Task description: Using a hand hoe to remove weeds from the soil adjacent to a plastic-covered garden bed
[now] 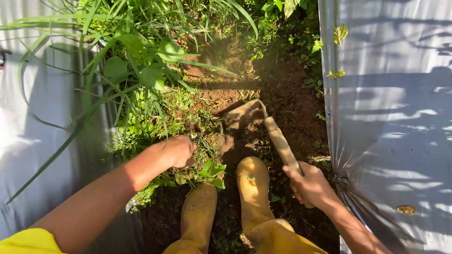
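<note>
Hoe (268, 129) handle slants up-left from right hand (310, 186), blade in soil (292, 103).

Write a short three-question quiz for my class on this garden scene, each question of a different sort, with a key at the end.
1. True or false: the right hand grips the wooden handle of a small hoe.
2. What does the left hand grasp? A) a clump of weeds B) a bucket C) the plastic sheet
3. Fill in: the strip of soil runs between two sheets of silvery ____ .

Key
1. True; the hoe's blade rests in the soil ahead of the yellow boots.
2. A; the hand closes on low green weeds beside the left boot.
3. Plastic; one plastic sheet lies on the right, another on the left.
</note>
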